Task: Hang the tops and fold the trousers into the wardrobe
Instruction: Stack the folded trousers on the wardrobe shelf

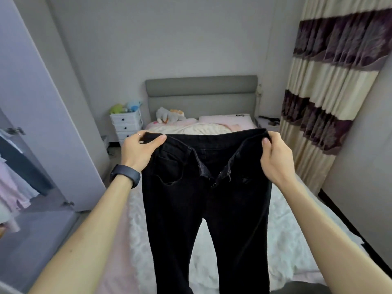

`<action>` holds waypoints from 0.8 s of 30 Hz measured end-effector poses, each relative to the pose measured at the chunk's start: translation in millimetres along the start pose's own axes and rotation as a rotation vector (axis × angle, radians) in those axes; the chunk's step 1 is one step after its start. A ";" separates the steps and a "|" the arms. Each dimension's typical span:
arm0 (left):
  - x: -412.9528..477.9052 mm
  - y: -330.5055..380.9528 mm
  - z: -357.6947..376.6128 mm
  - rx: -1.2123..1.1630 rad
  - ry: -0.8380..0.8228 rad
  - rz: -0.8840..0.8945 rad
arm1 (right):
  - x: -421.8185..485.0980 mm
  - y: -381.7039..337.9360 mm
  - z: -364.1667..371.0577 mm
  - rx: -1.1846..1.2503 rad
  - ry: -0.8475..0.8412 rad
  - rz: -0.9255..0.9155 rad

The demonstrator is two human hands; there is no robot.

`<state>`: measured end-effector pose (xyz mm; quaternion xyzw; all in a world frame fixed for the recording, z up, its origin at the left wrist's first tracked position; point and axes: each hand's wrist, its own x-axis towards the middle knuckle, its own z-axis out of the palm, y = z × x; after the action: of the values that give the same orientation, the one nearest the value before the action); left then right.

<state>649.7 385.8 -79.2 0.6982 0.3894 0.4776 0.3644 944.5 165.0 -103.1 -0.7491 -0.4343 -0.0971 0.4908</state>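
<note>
Black trousers (206, 198) held up by the waistband over the bed (286, 230), fly open, legs hanging down; left hand (141, 150) and right hand (275, 158) each w/ fingers clamped on a waistband corner; wardrobe (42, 124) door open at left.

No text, label, brand, number or sign can be read anywhere in this view; the trousers (206, 187) show no legible tag or mark.

Grey headboard (201, 90), white drawers (126, 124) left, striped curtain (331, 81) rt, pale walls (169, 39)
</note>
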 end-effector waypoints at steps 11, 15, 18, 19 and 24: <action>214.1 -147.0 155.8 0.132 -0.102 -0.177 | 184.7 149.6 202.0 -0.059 -0.149 0.162; 289.2 -260.9 241.5 0.201 -0.137 -0.327 | 238.4 234.9 318.8 -0.165 -0.296 0.295; 324.0 -352.3 303.8 0.271 -0.170 -0.417 | 258.3 307.7 403.4 -0.244 -0.384 0.392; 325.8 -371.0 314.9 0.291 -0.181 -0.438 | 257.0 322.8 417.4 -0.269 -0.394 0.416; 358.7 -501.8 391.8 0.411 -0.250 -0.491 | 263.2 429.0 525.7 -0.385 -0.473 0.532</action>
<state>1010.2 868.4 -492.7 0.6954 0.5863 0.1979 0.3653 1275.8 681.5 -494.3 -0.9151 -0.3003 0.1289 0.2362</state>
